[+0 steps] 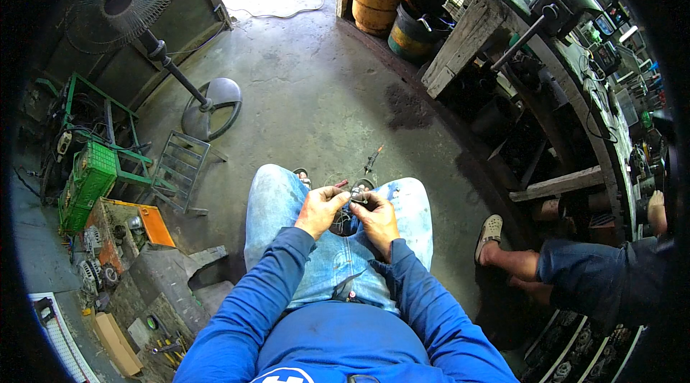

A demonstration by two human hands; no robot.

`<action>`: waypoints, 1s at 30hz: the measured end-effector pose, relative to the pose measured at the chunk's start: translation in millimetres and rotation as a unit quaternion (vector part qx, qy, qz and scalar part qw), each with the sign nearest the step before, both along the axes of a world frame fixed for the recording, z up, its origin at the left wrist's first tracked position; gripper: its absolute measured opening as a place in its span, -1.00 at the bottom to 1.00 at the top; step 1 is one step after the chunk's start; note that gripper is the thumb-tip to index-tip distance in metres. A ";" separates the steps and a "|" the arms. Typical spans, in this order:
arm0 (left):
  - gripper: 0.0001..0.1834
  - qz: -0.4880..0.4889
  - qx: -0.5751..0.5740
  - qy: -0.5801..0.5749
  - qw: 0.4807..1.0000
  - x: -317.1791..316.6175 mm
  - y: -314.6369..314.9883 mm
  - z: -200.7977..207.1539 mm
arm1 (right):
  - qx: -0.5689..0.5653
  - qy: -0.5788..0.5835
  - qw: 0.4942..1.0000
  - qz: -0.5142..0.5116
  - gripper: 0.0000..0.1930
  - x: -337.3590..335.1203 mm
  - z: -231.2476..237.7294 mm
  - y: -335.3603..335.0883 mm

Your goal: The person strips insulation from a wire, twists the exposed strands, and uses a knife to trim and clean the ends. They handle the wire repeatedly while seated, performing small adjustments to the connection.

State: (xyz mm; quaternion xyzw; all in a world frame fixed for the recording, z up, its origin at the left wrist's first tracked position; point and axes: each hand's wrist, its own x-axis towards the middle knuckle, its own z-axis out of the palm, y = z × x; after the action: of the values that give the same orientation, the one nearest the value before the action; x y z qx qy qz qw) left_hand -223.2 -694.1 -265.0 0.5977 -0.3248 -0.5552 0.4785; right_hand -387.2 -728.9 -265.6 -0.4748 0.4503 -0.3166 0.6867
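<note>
Both hands meet above my lap, between my knees. My left hand (pixel 322 211) is closed in a pinch, thumb against fingers. Close beside it, my right hand (pixel 376 215) pinches too, and a small dark piece (pixel 359 199) shows at its fingertips. What either hand holds is too small to name. Just below the fingers is a dark object (pixel 343 223) with thin wire-like strands, partly hidden. A short red item (pixel 341 184) shows beyond my left fingertips. On the floor ahead lies a slim dark tool (pixel 373 159) with an orange tip.
A pedestal fan (pixel 205 105) and a metal rack (pixel 181 171) stand left, near a green crate (pixel 88 180). Ahead right are a gas cylinder (pixel 376 2) and a bucket (pixel 411 34) under a cluttered workbench (pixel 503 2). Another person's leg (pixel 514 262) is at right.
</note>
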 end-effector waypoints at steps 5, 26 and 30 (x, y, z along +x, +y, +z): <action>-0.79 0.001 0.016 -0.008 1.000 3.1 0.7 -1.7 | -0.023 0.024 0.999 -0.019 -0.84 0.3 -1.3 1.7; -0.92 0.080 -0.021 0.452 0.888 13.5 -1.9 -12.9 | -0.023 0.070 0.997 0.001 -0.90 -3.8 -7.5 -2.6; -0.94 0.095 -0.011 0.402 0.911 13.1 -1.5 -15.0 | -0.021 0.036 0.999 -0.021 -0.89 -4.9 -15.9 -3.0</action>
State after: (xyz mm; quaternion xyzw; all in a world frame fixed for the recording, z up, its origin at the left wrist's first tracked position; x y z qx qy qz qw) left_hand -210.0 -695.6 -280.0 0.3470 -0.0524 -0.6967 0.6257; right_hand -392.1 -731.9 -281.5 -0.4910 0.4774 -0.3230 0.6532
